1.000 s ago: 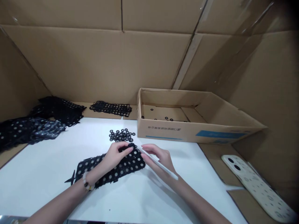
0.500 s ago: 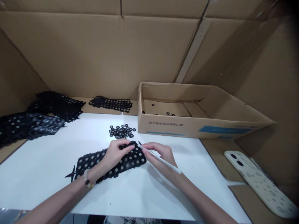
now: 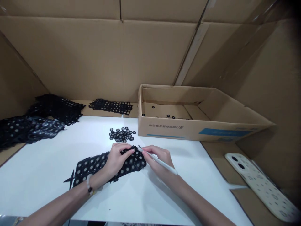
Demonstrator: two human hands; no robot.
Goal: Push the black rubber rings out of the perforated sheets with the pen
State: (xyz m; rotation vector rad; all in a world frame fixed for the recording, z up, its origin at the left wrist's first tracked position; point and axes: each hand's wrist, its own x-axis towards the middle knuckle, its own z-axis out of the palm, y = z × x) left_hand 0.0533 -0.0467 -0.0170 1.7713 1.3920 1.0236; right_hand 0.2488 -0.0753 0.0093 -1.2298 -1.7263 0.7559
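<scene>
Counter [image 3: 39, 188]: white, standing among cardboard walls [image 3: 94, 56].
Left hand [image 3: 117, 158]: half-curled, gripping a black perforated sheet [image 3: 98, 166] lying mid-counter.
Right hand [image 3: 158, 158]: pinching a white craft knife [image 3: 163, 163], tip touching the sheet.
Cardboard box [image 3: 188, 131]: sitting at the counter's back edge.

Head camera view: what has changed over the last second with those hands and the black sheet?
Very little. The white-handled craft knife in the right hand has shifted slightly, its dark tip staying by the end of the black perforated sheet. The camera view has also tilted slightly. The left hand stays on the sheet, and nothing was let go. The pile of small black rings and cardboard box stayed put.
</scene>
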